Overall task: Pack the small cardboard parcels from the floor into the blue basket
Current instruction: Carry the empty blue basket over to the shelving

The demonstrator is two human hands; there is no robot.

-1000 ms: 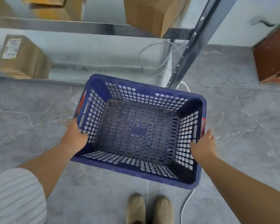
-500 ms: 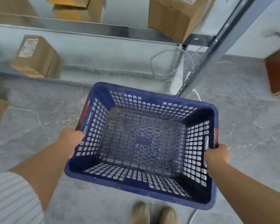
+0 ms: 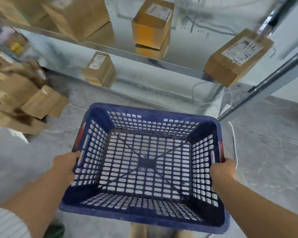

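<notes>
Left hand (image 3: 64, 166), right hand (image 3: 222, 171) still grip blue basket (image 3: 153, 112); floor parcels (image 3: 24, 103) now visible.

It was a storeroom: labelled cardboard boxes (image 3: 151, 25) sat on metal shelving (image 3: 172, 65), more parcels (image 3: 24, 103) lay heaped on the tiled floor (image 3: 268, 152).

Bright, diffuse lighting is recorded; shadows are faint. Motion blur is noted at the left edge, where stacked cartons (image 3: 15, 93) are smeared. Box reflections are seen in the glossy metal shelf (image 3: 123, 35).
</notes>
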